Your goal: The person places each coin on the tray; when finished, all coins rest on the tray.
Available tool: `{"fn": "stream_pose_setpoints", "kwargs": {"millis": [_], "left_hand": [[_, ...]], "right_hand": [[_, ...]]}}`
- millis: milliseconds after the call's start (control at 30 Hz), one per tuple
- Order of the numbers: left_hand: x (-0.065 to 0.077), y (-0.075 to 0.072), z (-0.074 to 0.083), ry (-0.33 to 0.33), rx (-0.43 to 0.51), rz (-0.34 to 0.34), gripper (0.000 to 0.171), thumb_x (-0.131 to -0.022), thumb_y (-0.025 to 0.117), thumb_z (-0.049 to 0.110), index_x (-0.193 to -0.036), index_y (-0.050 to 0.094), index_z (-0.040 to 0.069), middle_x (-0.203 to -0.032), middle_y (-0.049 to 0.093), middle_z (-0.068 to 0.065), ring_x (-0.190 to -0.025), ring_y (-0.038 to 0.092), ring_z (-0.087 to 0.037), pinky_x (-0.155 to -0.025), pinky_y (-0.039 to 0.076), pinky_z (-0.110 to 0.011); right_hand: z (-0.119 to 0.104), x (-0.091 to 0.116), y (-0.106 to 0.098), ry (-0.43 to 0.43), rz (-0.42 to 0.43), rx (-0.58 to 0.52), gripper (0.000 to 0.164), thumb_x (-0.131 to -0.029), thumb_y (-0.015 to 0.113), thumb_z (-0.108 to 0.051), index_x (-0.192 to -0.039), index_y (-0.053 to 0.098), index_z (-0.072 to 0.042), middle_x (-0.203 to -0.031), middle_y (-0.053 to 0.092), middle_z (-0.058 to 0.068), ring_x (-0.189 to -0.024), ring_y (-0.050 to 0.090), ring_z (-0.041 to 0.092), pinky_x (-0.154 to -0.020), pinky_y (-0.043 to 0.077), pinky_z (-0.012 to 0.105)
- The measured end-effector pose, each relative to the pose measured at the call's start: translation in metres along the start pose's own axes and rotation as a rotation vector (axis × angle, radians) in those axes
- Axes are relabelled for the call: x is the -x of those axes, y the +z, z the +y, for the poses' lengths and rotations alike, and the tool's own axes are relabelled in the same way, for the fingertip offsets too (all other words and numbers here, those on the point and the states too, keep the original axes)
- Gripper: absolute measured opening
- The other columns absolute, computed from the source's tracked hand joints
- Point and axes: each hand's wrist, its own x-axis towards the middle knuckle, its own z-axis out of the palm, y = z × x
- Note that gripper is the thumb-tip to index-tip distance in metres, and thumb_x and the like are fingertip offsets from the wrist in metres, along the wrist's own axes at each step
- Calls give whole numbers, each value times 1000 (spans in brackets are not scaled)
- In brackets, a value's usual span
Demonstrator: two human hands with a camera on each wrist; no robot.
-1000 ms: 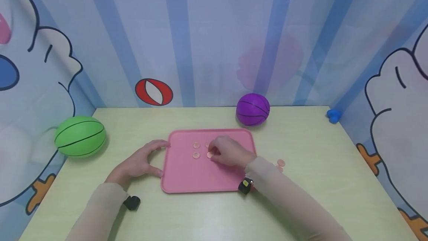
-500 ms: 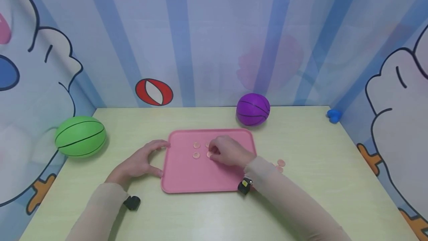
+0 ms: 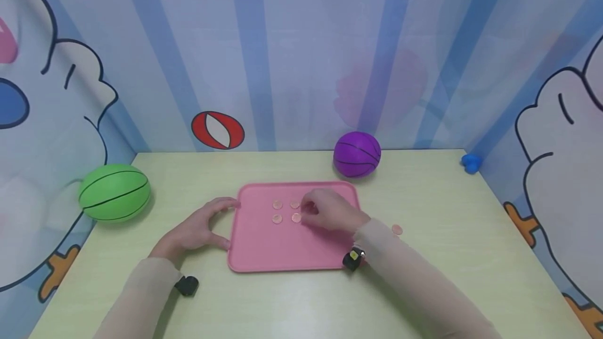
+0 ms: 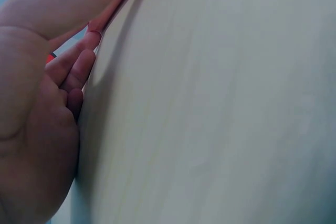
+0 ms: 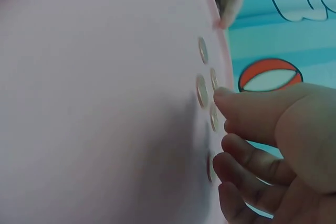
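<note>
A pink tray (image 3: 264, 252) lies on the table, with small copper-coloured coins (image 3: 277, 219) set in two short rows on it. My left hand (image 3: 195, 229) touches the tray's left edge with thumb and fingertips spread apart. Over the tray, my right hand (image 3: 332, 211) hovers just right of the nearer right coin (image 3: 296, 217). The right wrist view shows the thumb (image 5: 247, 108) and loosely bent fingers with nothing seen between them. Below these fingers lies another coin (image 5: 211, 167), which the hand hides from the head view.
A loose coin (image 3: 397, 229) lies on the table right of the tray, beside the right sleeve. A purple ball (image 3: 357, 154) stands behind the tray, a green ball (image 3: 114, 193) at the left. A small blue object (image 3: 471, 163) sits at the far right corner.
My right hand has shifted slightly right, baring the two right-hand coins of the group. Its sleeve now covers one of the coins beside the tray. The left hand has stayed in place.
</note>
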Motion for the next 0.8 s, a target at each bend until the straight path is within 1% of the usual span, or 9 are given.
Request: {"fn": "stream_pose_setpoints", "kwargs": {"millis": [100, 233, 367, 533, 667, 733, 800], "left_hand": [[0, 0, 0, -3, 3, 3, 98, -69, 99, 28, -154, 51, 23, -162, 42, -9, -146, 36, -40, -121, 18, -75], [0, 0, 0, -2, 3, 2, 99, -69, 99, 28, -155, 51, 22, -162, 42, -10, -146, 36, -40, -121, 18, -75], [0, 0, 0, 6, -2, 1, 99, -68, 100, 28, -155, 51, 21, -162, 42, -10, -145, 37, -40, -122, 18, -75], [0, 0, 0, 29, -6, 1, 101, -67, 101, 27, -155, 51, 19, -161, 43, -10, -144, 38, -39, -123, 19, -72], [0, 0, 0, 38, -10, -1, 101, -67, 100, 26, -155, 50, 18, -161, 43, -10, -143, 38, -39, -123, 19, -72], [0, 0, 0, 34, -12, -1, 101, -68, 100, 27, -155, 50, 19, -161, 43, -10, -143, 38, -39, -122, 19, -72], [0, 0, 0, 28, -11, -1, 100, -68, 100, 28, -155, 51, 20, -161, 43, -10, -143, 38, -39, -122, 19, -72]], "right_hand": [[9, 6, -8, -24, 15, -19, 27, -90, 83, -20, -113, 75, -10, -102, 73, -2, -95, 66, 12, -90, 57, 31], [21, 13, -20, -70, 29, -37, 25, -89, 83, -17, -111, 76, -7, -102, 74, 1, -94, 66, 15, -89, 58, 33], [31, 23, -33, -70, 24, -50, 26, -89, 84, -15, -112, 75, -6, -104, 74, 2, -96, 66, 17, -90, 58, 35], [46, 38, -45, -24, 7, -53, 29, -91, 83, -17, -117, 73, -7, -109, 74, 3, -100, 67, 17, -93, 59, 38], [58, 52, -54, 34, -8, -91, 30, -92, 82, -15, -120, 73, -7, -111, 73, 2, -102, 67, 18, -94, 59, 41], [63, 59, -59, 64, -18, -115, 29, -92, 80, -14, -120, 74, -7, -110, 73, 2, -100, 67, 19, -93, 60, 41], [67, 66, -63, 104, -29, -137, 28, -93, 77, -13, -121, 74, -9, -107, 73, 1, -94, 68, 19, -89, 60, 39]]}}
